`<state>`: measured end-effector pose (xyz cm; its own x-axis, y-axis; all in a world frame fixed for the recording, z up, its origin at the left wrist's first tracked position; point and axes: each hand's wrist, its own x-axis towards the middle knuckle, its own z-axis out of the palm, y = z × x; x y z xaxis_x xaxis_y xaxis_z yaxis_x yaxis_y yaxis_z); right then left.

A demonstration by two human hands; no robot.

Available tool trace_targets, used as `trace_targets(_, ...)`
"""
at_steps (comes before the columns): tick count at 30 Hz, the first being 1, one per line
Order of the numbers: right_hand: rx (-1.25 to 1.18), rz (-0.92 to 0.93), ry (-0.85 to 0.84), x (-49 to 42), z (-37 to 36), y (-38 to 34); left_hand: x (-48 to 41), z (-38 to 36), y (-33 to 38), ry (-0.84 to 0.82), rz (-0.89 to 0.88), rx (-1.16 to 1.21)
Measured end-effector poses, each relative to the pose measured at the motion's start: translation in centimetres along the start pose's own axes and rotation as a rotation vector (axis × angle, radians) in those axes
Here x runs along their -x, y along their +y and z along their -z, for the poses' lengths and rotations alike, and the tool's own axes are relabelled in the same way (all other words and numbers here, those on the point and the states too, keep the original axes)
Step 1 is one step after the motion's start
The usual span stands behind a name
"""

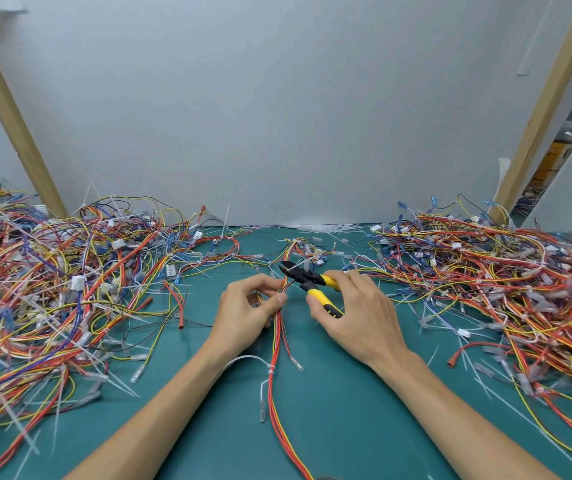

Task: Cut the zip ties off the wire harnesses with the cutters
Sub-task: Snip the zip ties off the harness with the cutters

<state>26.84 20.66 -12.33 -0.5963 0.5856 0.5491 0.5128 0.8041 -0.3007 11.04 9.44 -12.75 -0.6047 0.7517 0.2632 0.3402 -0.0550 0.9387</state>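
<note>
**A:** Surface & room, quick?

**B:** I see a teal counter (346, 410) butted vs a plain pale wall (277, 116). A wooden post (7, 109) slants in at left, a second post (547, 98) at right. There's a big wire pile (52, 289) on the left side and a second pile (502, 289) on the right, w/ a barer strip btwn them. White scraps (319, 227) lie along the wall foot.

**A:** Hands?

**B:** Mid-counter, the left hand (243, 306) pinches a red/yellow wire harness (277, 341) btwn thumb & fingers. The right hand (357, 313) has its grip wrapped round the yellow handles of the cutters (307, 280). The black head points left, at the harness just above the left fingers. Jaws are nearly together; can't tell if a tie sits in them.

**A:** Ties?

**B:** One zip tie (270, 368) is still on the harness nearer me, its tail looping left toward the left wrist.
</note>
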Motion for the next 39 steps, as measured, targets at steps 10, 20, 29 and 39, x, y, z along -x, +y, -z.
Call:
trace_targets(10,0.010,-0.020,-0.031,-0.04,0.02,0.05,0.01,0.03,0.04,-0.001,0.000,-0.014)
trace_targets(20,0.002,-0.030,-0.026,-0.03,0.02,0.05,0.15,0.00,0.32,-0.005,0.012,-0.013)
trace_targets(29,-0.011,-0.036,-0.018,-0.04,0.14,-0.06,0.22,0.01,0.42,-0.004,0.023,-0.019)
trace_targets(39,0.000,-0.048,-0.014,-0.08,0.17,-0.15,0.28,-0.03,0.47,-0.007,0.022,-0.010)
